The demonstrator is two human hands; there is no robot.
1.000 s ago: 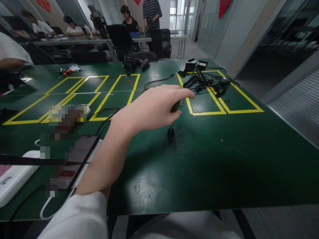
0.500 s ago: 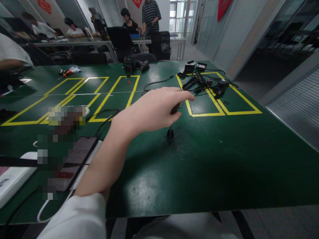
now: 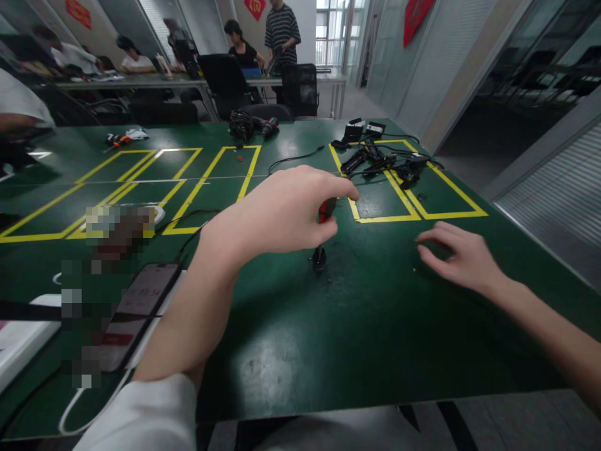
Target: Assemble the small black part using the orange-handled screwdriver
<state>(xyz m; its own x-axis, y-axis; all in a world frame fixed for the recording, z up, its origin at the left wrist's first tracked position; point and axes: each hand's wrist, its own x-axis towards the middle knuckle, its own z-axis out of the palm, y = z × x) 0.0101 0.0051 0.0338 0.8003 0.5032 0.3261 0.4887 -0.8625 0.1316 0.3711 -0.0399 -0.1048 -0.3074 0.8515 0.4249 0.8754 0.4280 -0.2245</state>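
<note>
My left hand (image 3: 295, 210) is closed around a screwdriver with a red and black handle (image 3: 325, 211), most of which the fingers hide. It stands about upright over a small black part (image 3: 319, 259) on the green table, and whether its tip touches that part I cannot tell. To the right, my right hand (image 3: 457, 257) hovers above the table with curled fingers, thumb and forefinger apart and nothing between them.
Black cables and parts (image 3: 375, 156) lie within yellow tape outlines at the back right. A phone (image 3: 141, 313) and white power strip (image 3: 28, 326) with cables are at left. A cable coil (image 3: 241, 125) and power drill (image 3: 270, 127) lie farther back. Several people sit or stand beyond.
My right hand has come into view from the right. My left hand stays over the black part, with more of the red handle showing. The view has shifted slightly.
</note>
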